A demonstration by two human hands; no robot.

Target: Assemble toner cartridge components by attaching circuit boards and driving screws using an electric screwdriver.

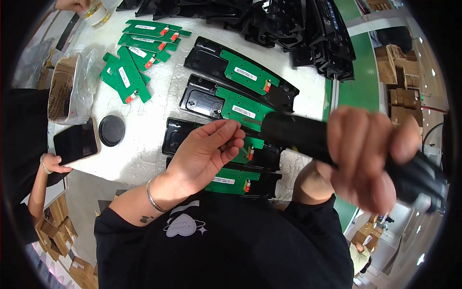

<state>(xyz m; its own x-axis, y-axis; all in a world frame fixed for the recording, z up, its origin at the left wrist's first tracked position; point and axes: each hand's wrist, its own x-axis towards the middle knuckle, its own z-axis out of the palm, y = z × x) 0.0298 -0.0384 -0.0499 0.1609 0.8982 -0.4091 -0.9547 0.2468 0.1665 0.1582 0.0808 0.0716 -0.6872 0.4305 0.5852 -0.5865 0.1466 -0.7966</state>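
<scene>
My right hand [368, 159], raised at the right and a little blurred, is wrapped round a black electric screwdriver [301, 135]. The tool's thick end points left over the work. My left hand [207, 151] is closed in a pinch, thumb against forefinger; anything between the fingertips is too small to make out. Under and beyond it, several black plastic housings [204, 58] lie in a column, each with a green circuit board [248, 72] set in it. The second housing's board [238, 110] is just beyond my left fingertips. My left hand partly hides the nearer two housings.
Loose green circuit boards [126, 79] lie at the far left. Black housings [269, 21] are piled at the back. On the left are a round black lid [111, 130], a phone [77, 143] by another person's hand [55, 164], and a cardboard box [64, 89]. Another hand [72, 5] touches a jar [96, 14].
</scene>
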